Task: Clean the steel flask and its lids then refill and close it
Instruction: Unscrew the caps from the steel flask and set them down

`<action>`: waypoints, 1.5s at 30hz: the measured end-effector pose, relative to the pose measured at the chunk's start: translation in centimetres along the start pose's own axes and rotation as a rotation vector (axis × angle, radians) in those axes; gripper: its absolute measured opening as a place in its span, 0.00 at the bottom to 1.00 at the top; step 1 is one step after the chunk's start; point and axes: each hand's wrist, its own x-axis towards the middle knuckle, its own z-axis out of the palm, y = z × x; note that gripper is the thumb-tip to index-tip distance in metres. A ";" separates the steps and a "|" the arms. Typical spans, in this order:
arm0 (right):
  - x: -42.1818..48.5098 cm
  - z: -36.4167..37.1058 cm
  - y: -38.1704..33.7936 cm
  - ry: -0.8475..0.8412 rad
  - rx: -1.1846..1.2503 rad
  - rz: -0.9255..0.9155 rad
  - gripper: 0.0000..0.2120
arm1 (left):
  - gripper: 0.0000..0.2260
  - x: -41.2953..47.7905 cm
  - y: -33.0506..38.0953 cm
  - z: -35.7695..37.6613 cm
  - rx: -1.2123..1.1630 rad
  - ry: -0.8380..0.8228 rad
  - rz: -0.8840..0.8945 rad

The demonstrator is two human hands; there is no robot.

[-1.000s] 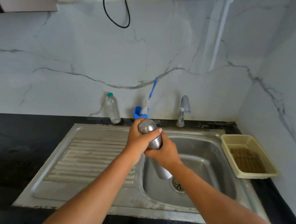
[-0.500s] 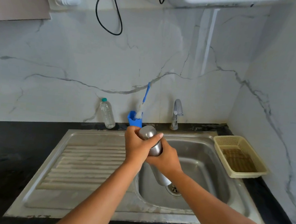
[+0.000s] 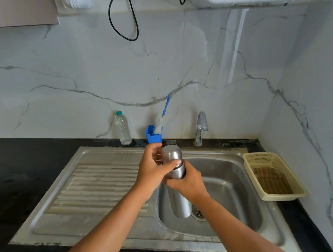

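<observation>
Bottle far left by the wall, fill unclear, blue cup holding a brush, left hand gripping the lid, flask over the sink basin, right hand clasping its body, basket at right with something brown inside.

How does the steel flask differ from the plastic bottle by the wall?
The steel flask is opaque metal; the plastic bottle is clear, with a teal cap. The flask is held tilted over the sink by the left hand and right hand; the bottle stands upright on the counter, untouched. Both are slim, capped cylinders.
</observation>
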 end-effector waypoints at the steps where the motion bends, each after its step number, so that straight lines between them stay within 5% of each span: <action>1: 0.0 0.2 0.0 -0.012 -0.020 -0.015 0.25 | 0.30 0.0 -0.1 0.0 0.016 0.020 -0.003; 6: 0.0 0.8 0.0 -0.050 -0.121 -0.076 0.29 | 0.37 -0.1 -0.4 -0.3 0.008 -0.017 -0.073; 13: 0.8 0.7 0.1 -0.048 -0.104 -0.055 0.29 | 0.28 0.1 -0.5 -2.4 -0.026 -0.225 -0.097; 19: 0.8 1.9 -0.2 -0.048 -0.099 -0.061 0.31 | 0.27 0.4 -0.4 -2.1 -0.001 -0.003 -0.054; 24: 0.9 2.4 -0.5 -0.043 -0.139 -0.078 0.30 | 0.17 1.1 0.1 -2.3 -0.144 0.171 -0.055; 28: 1.0 2.5 0.0 -0.049 -0.134 -0.077 0.32 | 0.22 2.5 -0.6 -4.0 -0.258 0.217 -0.085; 32: 1.2 2.5 0.2 -0.059 -0.130 -0.068 0.32 | 0.24 2.9 -4.2 -5.9 -0.088 0.236 -0.150; 39: 1.5 2.6 0.5 -0.106 -0.131 -0.064 0.32 | 0.30 2.0 -13.6 -8.8 0.563 0.139 -0.262; 45: 1.9 3.0 1.2 -0.141 -0.159 -0.070 0.33 | 0.29 1.3 -18.1 -10.4 0.722 0.040 -0.304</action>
